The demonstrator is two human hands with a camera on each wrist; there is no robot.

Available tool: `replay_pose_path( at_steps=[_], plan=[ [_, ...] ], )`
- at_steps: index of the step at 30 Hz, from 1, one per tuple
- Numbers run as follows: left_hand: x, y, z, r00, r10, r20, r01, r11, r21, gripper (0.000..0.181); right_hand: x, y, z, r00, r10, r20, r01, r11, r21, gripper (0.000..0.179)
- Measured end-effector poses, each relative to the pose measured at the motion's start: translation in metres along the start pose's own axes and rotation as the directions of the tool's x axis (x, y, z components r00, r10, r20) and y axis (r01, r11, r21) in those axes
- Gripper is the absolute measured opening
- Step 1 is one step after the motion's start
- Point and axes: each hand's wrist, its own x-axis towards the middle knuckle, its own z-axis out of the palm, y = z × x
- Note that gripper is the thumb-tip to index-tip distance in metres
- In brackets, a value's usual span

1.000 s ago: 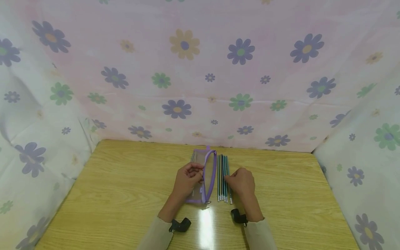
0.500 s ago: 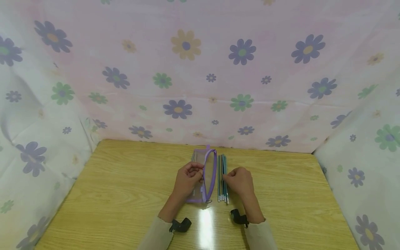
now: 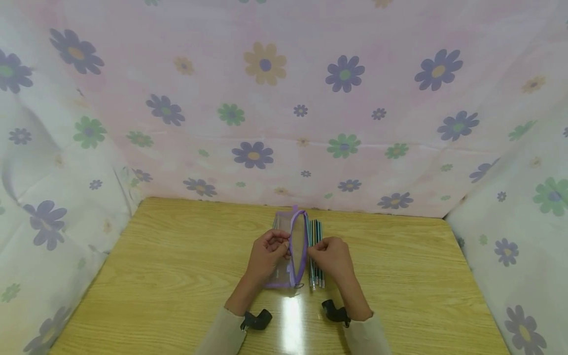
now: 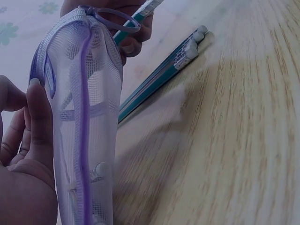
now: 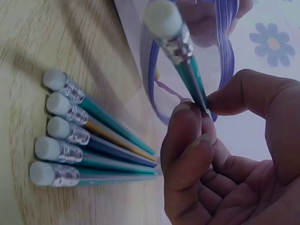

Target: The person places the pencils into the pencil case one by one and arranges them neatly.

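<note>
A see-through mesh pencil pouch point(image 3: 283, 222) with purple trim lies on the table, its zip mouth gaping to the right. My left hand point(image 3: 267, 251) pinches the near-left edge of that mouth between thumb and fingers. In the right wrist view, a teal pencil point(image 5: 190, 77) with a white eraser is pinched by my right hand point(image 5: 225, 154) right beside the mouth, off the table. Several more pencils point(image 5: 115, 149), teal, navy and yellow, lie in a row under and beside that hand. Through the mesh in the left wrist view, a white eraser end point(image 4: 99, 169) shows inside the pouch.
The wood-grain table point(image 3: 186, 266) runs back to a flower-print cloth point(image 3: 301, 128) hung behind and at both sides. Each wrist carries a black camera mount point(image 3: 257, 320). A small ring pull point(image 4: 119, 21) hangs from the pouch's near end.
My right hand has drawn one pencil out of the row and carried it left, up against the pouch's mouth. My left hand keeps its pinch on the pouch, nearly still.
</note>
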Motion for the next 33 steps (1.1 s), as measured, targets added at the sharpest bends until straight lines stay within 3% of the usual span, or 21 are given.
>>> replay_pose_path(
  at_steps=[11, 26, 33],
  plan=[
    [0.002, -0.002, 0.001, 0.999, 0.026, 0.037, -0.026, 1.000, 0.005, 0.020, 0.000, -0.002, 0.002, 1.000, -0.012, 0.012, 0.011, 0.996, 0.087, 0.010],
    [-0.001, 0.000, 0.005, 0.996, 0.032, 0.081, -0.034, 0.999, 0.017, 0.021, 0.003, -0.004, 0.014, 0.996, 0.090, 0.008, -0.089, 0.953, 0.289, 0.016],
    [-0.002, 0.000, 0.005, 0.995, 0.032, 0.095, -0.034, 0.999, 0.017, 0.021, 0.002, -0.002, 0.019, 0.996, 0.092, -0.009, -0.086, 0.960, 0.266, 0.016]
  ],
)
